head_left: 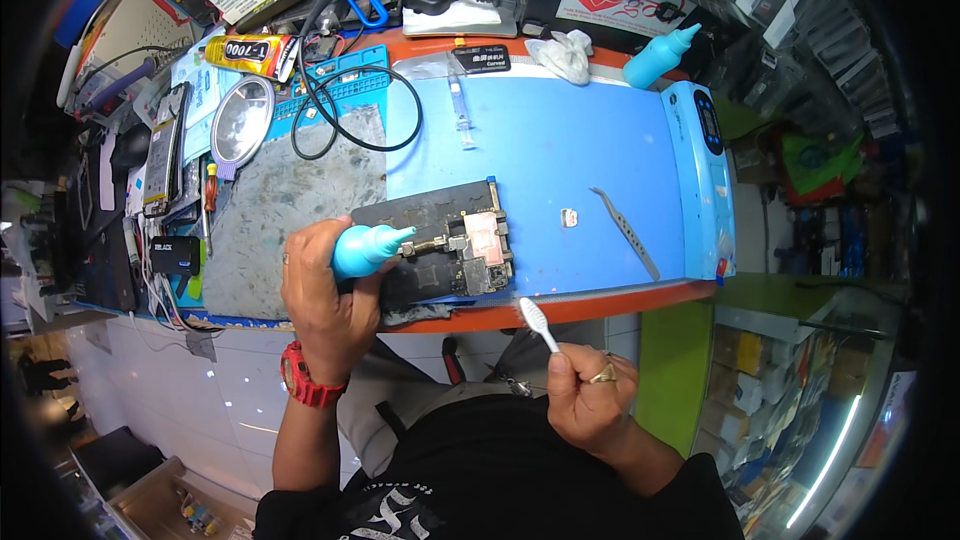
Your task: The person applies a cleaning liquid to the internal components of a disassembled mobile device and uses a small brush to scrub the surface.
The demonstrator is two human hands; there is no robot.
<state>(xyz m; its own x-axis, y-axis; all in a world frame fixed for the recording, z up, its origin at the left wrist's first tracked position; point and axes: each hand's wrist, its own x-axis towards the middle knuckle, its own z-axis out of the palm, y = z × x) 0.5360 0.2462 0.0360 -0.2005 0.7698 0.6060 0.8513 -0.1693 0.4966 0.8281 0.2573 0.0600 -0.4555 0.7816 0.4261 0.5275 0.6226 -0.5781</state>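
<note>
My left hand (pixel 325 285) is closed round a light-blue squeeze bottle (pixel 365 251), its pointed nozzle aimed right. Below and behind that bottle lies an opened phone (pixel 430 212), dark, with its circuit board and a pinkish patch (pixel 484 239) showing at the right end. Whether my left fingers also touch the phone is hidden. Over the table's front edge, my right hand (pixel 590 390) pinches a white toothbrush (pixel 535 318), bristle head up and to the left, apart from the phone. To the phone's right, tweezers (pixel 628 235) and a small pale metal piece (pixel 569 218) lie on the blue mat (pixel 560 140).
A blue machine (pixel 702 180) borders the mat's right end. Behind it stand another blue bottle (pixel 660 57) and a crumpled white cloth (pixel 562 55). A looped black cable (pixel 415 105), magnifier (pixel 243 120), screwdriver (pixel 210 202) and yellow glue tube (pixel 250 55) crowd the left.
</note>
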